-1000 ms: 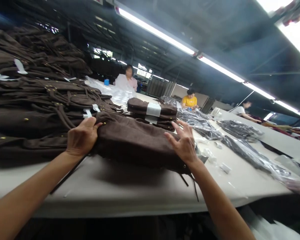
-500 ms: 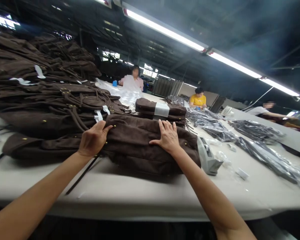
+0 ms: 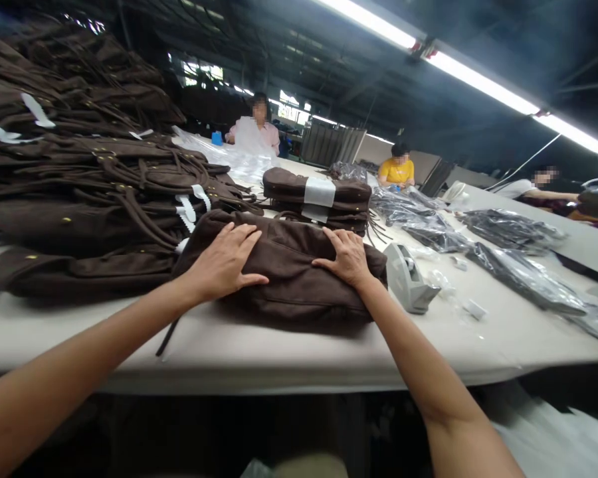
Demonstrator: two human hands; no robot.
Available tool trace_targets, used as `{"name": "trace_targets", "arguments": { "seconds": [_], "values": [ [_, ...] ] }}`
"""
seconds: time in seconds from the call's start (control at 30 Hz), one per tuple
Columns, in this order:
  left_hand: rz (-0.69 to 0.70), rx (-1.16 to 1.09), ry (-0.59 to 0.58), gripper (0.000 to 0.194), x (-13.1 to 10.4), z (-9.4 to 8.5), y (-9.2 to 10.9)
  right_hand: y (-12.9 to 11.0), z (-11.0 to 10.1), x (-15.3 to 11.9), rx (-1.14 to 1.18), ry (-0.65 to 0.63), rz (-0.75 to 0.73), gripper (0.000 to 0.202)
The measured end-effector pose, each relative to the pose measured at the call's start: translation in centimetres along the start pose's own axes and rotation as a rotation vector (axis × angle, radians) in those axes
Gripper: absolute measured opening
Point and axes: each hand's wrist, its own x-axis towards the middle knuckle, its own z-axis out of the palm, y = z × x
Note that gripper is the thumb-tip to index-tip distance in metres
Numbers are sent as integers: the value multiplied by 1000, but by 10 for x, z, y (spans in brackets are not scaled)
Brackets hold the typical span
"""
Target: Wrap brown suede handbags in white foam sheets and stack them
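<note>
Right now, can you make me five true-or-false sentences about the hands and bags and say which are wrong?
1. The left hand and right hand both touch the brown bag. True.
2. The tape dispenser stands left of that bag. False: it stands to its right.
3. A pale band crosses the brown bundle behind. True.
4. The left hand is a tight fist. False: it's open.
5. A pile of brown bags is at the left. True.

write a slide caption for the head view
Left hand and right hand rest on a brown bag beside a tape dispenser.
</note>
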Motion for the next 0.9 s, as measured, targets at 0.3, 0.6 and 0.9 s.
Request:
{"name": "trace_targets", "arguments": {
  "seconds": [0.3,0.6,0.9],
  "values": [
    [-149,6,-458,66,40,25,10,-14,-38,-5,120,43,-1,47],
    [-352,-268,-464,57,30,-21,-2,-11,-96,-109,144,100,282,58],
    [-412,-261,-257,52,17,-42,-4,-25,-81,-139,332,124,546,91]
  ]
}}
